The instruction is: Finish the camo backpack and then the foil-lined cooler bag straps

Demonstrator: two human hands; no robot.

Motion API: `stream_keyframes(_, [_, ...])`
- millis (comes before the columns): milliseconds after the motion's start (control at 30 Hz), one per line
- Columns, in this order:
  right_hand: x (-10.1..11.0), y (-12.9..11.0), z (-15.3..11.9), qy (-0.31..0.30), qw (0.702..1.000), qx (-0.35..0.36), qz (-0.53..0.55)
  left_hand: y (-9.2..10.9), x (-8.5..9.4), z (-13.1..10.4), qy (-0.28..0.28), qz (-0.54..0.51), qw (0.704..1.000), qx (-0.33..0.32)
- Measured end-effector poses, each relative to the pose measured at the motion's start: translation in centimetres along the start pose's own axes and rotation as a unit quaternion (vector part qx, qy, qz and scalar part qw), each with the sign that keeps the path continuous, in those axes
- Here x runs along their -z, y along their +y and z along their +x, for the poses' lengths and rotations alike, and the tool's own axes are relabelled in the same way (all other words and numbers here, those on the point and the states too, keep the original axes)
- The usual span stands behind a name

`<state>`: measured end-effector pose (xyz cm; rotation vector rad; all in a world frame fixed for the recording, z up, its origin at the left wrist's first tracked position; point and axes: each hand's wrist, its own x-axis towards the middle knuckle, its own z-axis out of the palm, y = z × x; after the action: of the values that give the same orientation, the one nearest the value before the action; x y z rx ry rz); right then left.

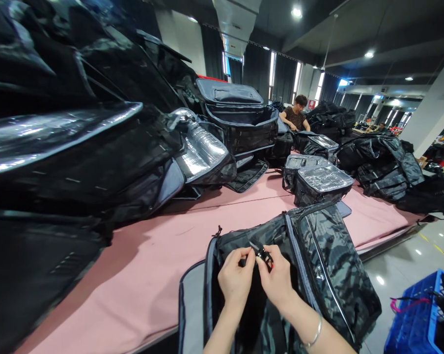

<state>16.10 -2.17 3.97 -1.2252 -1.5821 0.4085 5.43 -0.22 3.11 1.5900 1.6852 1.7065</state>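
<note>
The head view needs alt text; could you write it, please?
Left hand and right hand hold a small black object over an open camouflage bag at a pink table. More bags lie beyond; a blue crate stands right.

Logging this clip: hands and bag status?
Right hand pinching small black piece, left hand against it. Camouflage bag open beneath. Silver-topped bag beyond, not blocking.

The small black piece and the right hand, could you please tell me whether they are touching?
Touching: the head view shows the right hand pinching the small black piece, with no gap visible.
</note>
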Motion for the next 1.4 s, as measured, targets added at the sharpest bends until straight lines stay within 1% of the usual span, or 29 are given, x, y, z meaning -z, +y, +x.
stream_keyframes(133, [-0.4, 0.5, 0.6, -0.010, 0.996, -0.040, 0.083, -0.2, 0.0, 0.1, -0.011, -0.004, 1.000, -0.001])
stream_keyframes(233, [-0.5, 0.7, 0.8, 0.004, 0.986, -0.087, 0.141, -0.3, 0.0, 0.0, -0.011, -0.005, 1.000, 0.001])
stream_keyframes(300, [-0.2, 0.7, 0.8, 0.013, 0.983, -0.098, 0.154, -0.3, 0.0, 0.0, -0.008, -0.003, 1.000, 0.005])
stream_keyframes(367, [0.3, 0.6, 0.8, 0.003, 0.987, -0.091, 0.133, -0.3, -0.1, 0.0, -0.007, -0.001, 1.000, 0.008])
stream_keyframes(500, [1.3, 0.2, 0.6, -0.033, 0.997, -0.051, 0.051, -0.2, -0.2, 0.0, -0.007, 0.004, 1.000, 0.012])
stream_keyframes(600, [1.6, -0.2, 0.4, -0.032, 0.999, -0.032, 0.019, 0.1, -0.2, 0.0, -0.008, 0.005, 1.000, 0.011])
stream_keyframes(933, [1.3, -0.7, -0.1, -0.024, 0.999, -0.013, -0.032, 0.2, -0.3, -0.1, -0.011, 0.017, 1.000, 0.016])
stream_keyframes(1067, [0.7, -0.7, -0.8, -0.016, 0.999, -0.021, -0.030, 0.4, -0.3, -0.2, -0.015, 0.019, 1.000, 0.017])
stream_keyframes(1400, [-0.7, -0.9, -2.0, 0.029, 0.999, -0.032, 0.025, 0.5, -0.1, -0.3, -0.024, 0.017, 0.999, 0.016])
